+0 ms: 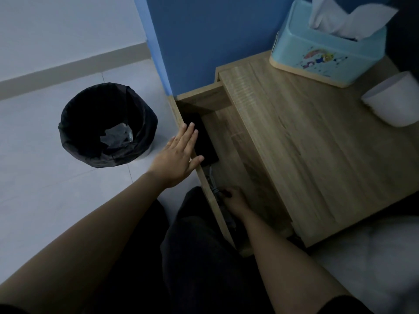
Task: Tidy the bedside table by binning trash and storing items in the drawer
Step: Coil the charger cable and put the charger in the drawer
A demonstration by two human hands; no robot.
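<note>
One open wooden drawer (pixel 223 141): left hand (pixel 179 155) flat, released, on front edge; right hand (pixel 233 198) inside at 6 o'clock, grip unclear. One black-lined bin (pixel 106 123) at 9 o'clock.

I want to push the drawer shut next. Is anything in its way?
Yes. The right hand is inside the open wooden drawer, by some cables. The open left hand rests on its front edge.

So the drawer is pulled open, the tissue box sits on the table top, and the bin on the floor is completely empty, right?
Not quite. The head view shows the bin holds a crumpled scrap of trash at the bottom of its black liner. The rest stands: the drawer is pulled open and the tissue box sits on the table top.
</note>
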